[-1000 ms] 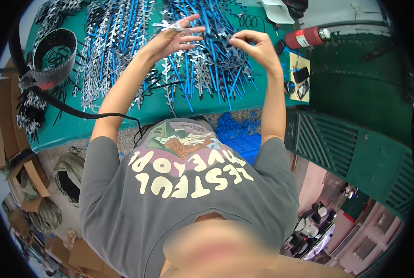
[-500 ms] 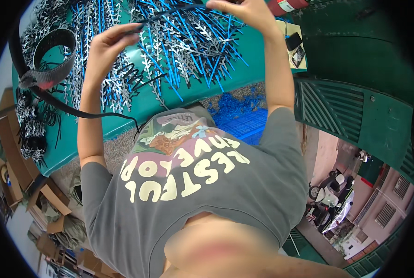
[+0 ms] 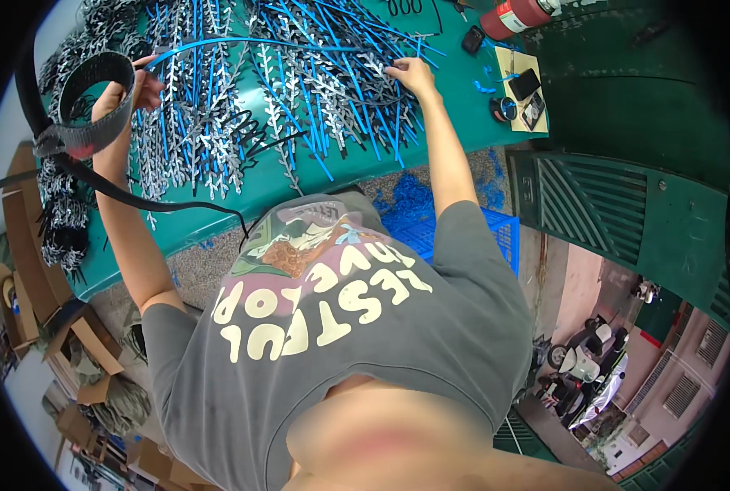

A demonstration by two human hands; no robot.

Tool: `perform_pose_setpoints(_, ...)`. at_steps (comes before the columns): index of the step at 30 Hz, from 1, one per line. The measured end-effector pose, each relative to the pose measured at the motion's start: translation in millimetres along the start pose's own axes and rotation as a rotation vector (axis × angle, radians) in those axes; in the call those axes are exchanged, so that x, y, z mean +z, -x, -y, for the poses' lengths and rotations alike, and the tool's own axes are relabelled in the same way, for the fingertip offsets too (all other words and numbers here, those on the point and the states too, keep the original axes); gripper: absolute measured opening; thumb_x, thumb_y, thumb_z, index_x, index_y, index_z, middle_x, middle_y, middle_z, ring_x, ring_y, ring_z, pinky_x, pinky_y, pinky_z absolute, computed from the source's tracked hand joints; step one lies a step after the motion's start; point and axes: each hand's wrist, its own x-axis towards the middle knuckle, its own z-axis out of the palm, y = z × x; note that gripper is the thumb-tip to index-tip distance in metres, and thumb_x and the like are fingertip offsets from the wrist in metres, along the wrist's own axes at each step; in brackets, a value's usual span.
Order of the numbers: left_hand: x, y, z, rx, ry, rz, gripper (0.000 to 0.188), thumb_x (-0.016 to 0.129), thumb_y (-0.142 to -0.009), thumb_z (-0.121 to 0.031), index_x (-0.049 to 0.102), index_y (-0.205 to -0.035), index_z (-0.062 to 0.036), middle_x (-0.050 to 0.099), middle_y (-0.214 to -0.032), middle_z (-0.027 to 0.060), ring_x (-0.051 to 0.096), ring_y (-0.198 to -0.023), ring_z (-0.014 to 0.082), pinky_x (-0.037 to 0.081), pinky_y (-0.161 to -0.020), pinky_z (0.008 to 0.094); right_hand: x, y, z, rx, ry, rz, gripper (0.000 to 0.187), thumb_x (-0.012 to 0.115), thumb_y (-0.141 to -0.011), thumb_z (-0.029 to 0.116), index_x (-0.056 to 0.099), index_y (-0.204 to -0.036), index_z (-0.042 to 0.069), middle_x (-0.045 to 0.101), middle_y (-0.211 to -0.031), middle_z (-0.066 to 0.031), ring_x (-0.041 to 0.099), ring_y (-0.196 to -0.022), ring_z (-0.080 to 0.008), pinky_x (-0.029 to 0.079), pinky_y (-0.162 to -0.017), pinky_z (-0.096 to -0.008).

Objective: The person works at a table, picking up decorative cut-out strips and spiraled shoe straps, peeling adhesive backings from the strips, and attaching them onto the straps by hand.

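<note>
My left hand [image 3: 142, 92] is at the far left of the table, partly hidden behind a black strap loop. Its fingers close at one end of a long blue strip [image 3: 242, 39], which arches rightward across the pile. On the right, my right hand [image 3: 415, 75] has thumb and fingers pinched together at the pile's edge; what lies between them is too small to make out. Beneath both hands spread many leaf-patterned grey-and-black strips [image 3: 217, 139] mixed with blue strips [image 3: 320, 135]. Thin black cords [image 3: 250, 131] lie zigzagged among them.
A green table [image 3: 193, 217] carries everything. At its right are a red cylinder [image 3: 518, 18], a phone [image 3: 525, 83], a roll of tape [image 3: 504, 109] and a notepad. The black strap loop [image 3: 95, 98] hangs in front. Below sit a blue crate [image 3: 504, 237] and blue scraps; cardboard boxes [image 3: 95, 348] stand left.
Both hands have moved apart and away from the dark strip stretched between them. My left hand went left, behind the strap loop; my right hand came down onto the pile. A blue strip now arches across.
</note>
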Motion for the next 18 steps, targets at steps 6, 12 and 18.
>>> perform_pose_setpoints(6,-36.3,15.8,14.5,-0.036,-0.109,-0.226,0.027,0.046,-0.093,-0.019,0.055,-0.111,-0.0006,0.061,-0.082,0.0039,0.052,-0.068,0.0049,0.038,-0.059,0.0173,-13.7,-1.2,25.6,-0.180,-0.236,-0.778,0.027,0.068,-0.069,0.032,0.070,-0.085,0.009,0.067,-0.078,-0.0076,0.062,-0.074,-0.0230,0.045,-0.071,-0.0322)
perform_pose_setpoints(12,-54.5,31.1,34.3,-0.114,-0.088,-0.148,0.026,0.043,-0.095,-0.023,0.053,-0.107,-0.0028,0.052,-0.072,-0.0009,0.044,-0.060,0.0043,0.034,-0.057,0.0163,-61.8,-10.3,49.5,-0.346,-0.126,-0.982,0.016,0.066,-0.072,0.031,0.070,-0.079,0.018,0.066,-0.089,0.0026,0.053,-0.094,-0.0207,0.034,-0.080,-0.0434)
perform_pose_setpoints(18,-51.8,54.5,41.1,-0.121,0.027,-0.011,0.028,0.041,-0.095,-0.020,0.051,-0.113,-0.0005,0.054,-0.084,0.0007,0.048,-0.073,0.0052,0.037,-0.065,0.0178,-104.1,16.9,83.4,-0.575,0.127,-0.644,0.011,0.064,-0.071,0.014,0.067,-0.078,0.006,0.064,-0.089,-0.0075,0.055,-0.088,-0.0284,0.043,-0.081,-0.0376)
